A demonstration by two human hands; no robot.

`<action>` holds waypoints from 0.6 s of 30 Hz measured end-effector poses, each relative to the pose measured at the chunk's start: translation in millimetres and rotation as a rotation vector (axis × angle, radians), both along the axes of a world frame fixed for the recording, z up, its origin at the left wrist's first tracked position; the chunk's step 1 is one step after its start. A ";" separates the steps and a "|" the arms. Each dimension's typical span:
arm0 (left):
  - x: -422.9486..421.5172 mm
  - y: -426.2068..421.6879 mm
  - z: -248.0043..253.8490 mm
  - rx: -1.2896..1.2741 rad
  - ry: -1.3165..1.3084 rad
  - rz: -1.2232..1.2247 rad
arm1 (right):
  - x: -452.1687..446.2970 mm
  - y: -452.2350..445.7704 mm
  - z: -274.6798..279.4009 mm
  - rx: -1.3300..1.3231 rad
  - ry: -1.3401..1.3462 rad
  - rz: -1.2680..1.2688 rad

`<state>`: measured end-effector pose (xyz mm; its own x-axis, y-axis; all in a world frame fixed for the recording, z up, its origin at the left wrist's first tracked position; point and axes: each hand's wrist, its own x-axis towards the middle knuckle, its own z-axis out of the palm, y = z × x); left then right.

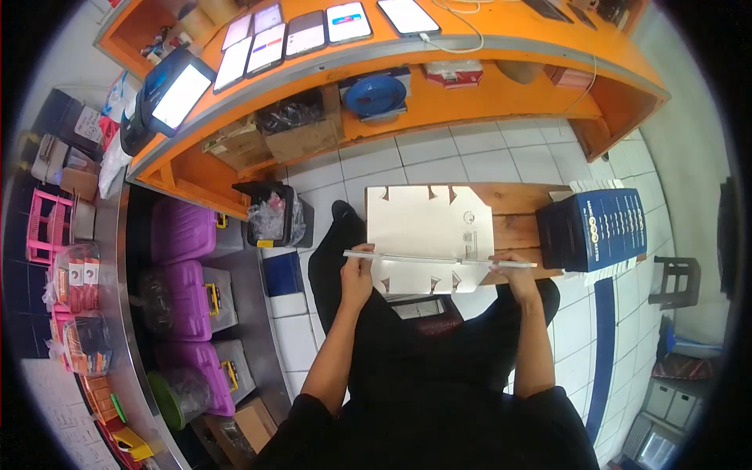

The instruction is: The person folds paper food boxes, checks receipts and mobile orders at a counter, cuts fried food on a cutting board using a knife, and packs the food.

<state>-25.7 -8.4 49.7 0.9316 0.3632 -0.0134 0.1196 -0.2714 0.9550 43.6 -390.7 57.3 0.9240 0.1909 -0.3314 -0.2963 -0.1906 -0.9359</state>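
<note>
A flat white cardboard sheet (427, 223) with notched edges lies on a low wooden bench (515, 205). Across its lower part runs a thin, pale, straight strip (415, 258). My left hand (357, 271) is closed round the left end of the strip, beside the sheet's left edge. Near the right end, my right hand (517, 276) is closed on the same strip, with its fingers by the sheet's right edge. Dark blue printed cardboard (611, 229) is stacked on the bench's right end.
An orange counter (501, 47) with several phones stands in front. Below it at the left is a black bin (301, 223). Purple-lidded boxes (186, 299) sit under a metal shelf at the left. A dark stool (674, 282) stands at the right.
</note>
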 end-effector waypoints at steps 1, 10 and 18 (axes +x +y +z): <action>2.8 2.3 4.0 0.079 0.009 -0.023 | 3.4 9.2 11.3 0.010 -0.061 -0.090; 31.5 -10.1 -26.6 -0.266 0.002 -0.050 | 41.4 21.7 -8.8 0.107 -0.037 -0.477; 49.3 -24.9 -110.7 0.122 0.567 0.091 | -33.0 101.3 8.9 -0.754 -0.592 0.343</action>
